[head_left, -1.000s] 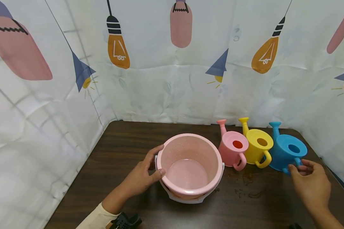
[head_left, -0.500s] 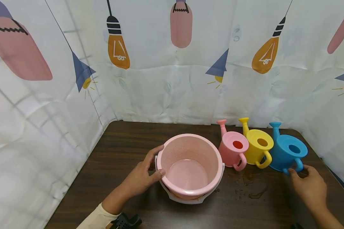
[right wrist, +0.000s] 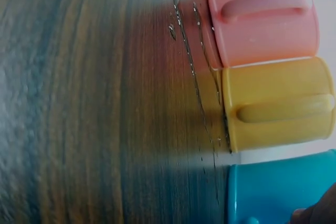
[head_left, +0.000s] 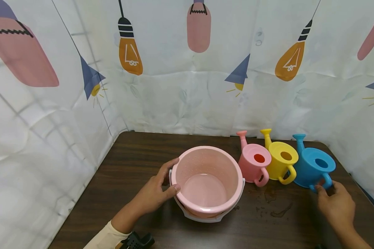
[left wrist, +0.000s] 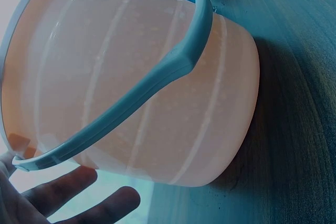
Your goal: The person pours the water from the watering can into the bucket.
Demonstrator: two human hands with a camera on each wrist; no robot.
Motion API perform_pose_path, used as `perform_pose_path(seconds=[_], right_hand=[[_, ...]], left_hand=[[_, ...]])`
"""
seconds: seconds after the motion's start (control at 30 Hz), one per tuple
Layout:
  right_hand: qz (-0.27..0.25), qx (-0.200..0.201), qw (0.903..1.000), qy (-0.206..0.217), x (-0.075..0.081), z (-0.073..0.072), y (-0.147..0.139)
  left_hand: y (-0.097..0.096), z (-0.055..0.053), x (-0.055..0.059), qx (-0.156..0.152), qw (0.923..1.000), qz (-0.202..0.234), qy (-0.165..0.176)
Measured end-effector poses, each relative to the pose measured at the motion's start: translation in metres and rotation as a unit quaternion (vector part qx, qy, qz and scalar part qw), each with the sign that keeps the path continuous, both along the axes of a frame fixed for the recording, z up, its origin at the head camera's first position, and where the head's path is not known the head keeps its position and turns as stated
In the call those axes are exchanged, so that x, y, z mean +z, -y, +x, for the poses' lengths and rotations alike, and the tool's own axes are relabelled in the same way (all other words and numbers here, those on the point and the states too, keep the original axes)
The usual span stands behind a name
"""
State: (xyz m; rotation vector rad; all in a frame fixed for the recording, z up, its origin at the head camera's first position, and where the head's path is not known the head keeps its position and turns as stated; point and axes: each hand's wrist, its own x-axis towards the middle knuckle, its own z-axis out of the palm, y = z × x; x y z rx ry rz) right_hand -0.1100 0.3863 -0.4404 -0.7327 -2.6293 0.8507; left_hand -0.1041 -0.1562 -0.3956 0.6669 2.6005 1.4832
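A pink bucket [head_left: 207, 208] stands upright on the table, with its pale handle [left wrist: 131, 103] hanging down along the side. My left hand [head_left: 156, 193] rests at its left rim, the thumb and index finger spread along the edge; in the left wrist view two other fingers extend loosely below the wall. On the right, three toy watering cans stand in a row: pink [head_left: 250, 164], yellow [head_left: 278, 162] and blue [head_left: 311, 166]. My right hand [head_left: 338, 204] pinches the lower part of the blue can's handle. Just one fingertip [right wrist: 320, 208] shows in the right wrist view.
Small water spills [head_left: 280, 211] lie on the dark wooden table [head_left: 137, 152] in front of the cans. A white curtain [head_left: 174, 100] printed with lamps and bulbs surrounds the table's back and sides. A black device [head_left: 140, 240] sits at my left wrist.
My right hand has shifted slightly down and left, to the lower part of the blue can's handle, leaving more of the loop visible. My left hand and the bucket stay put.
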Motion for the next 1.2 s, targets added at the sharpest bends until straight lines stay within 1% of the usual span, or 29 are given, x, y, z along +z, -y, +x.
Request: perform_pose_path(seconds=[0.17,0.3,0.47,0.6,0.7,0.8,0.93,1.0,1.07,1.13,1.2], right_hand=[[0.010,-0.020,0.9995,-0.020,-0.001,-0.001,0.000],[0.017,-0.018,0.9991,-0.035,-0.001,-0.001,-0.003],[0.027,-0.010,0.9976,-0.063,0.006,0.002,-0.007],[0.033,-0.025,0.9966,-0.072,0.015,0.002,-0.006],[0.036,-0.033,0.9963,-0.071,0.022,0.004,-0.006],[0.031,-0.036,0.9972,-0.059,0.029,0.005,-0.008],[0.014,-0.037,0.9987,-0.031,0.037,0.007,-0.011],[0.005,-0.037,0.9988,-0.033,0.042,0.009,-0.012],[-0.009,-0.034,0.9981,-0.051,0.046,0.011,-0.013],[-0.012,-0.028,0.9949,-0.096,0.049,0.011,-0.014],[-0.015,-0.023,0.9890,-0.145,0.047,0.009,-0.019]], left_hand=[[0.000,0.000,0.000,-0.002,1.0000,0.001,0.002],[0.000,0.000,0.000,0.001,1.0000,-0.001,0.002],[0.000,0.000,0.000,0.004,1.0000,-0.002,0.002],[-0.001,0.000,0.000,0.002,1.0000,-0.001,0.000],[-0.001,0.000,0.000,0.001,1.0000,0.001,-0.002],[0.000,0.000,-0.001,0.001,1.0000,0.002,-0.003],[0.000,0.000,-0.002,-0.003,1.0000,0.002,-0.005],[0.001,0.000,-0.003,-0.007,1.0000,0.001,-0.007],[0.001,-0.001,-0.003,-0.010,0.9999,-0.002,-0.010],[0.001,-0.001,-0.003,-0.011,0.9999,-0.004,-0.010],[0.001,-0.002,-0.003,-0.011,0.9999,-0.006,-0.011]])
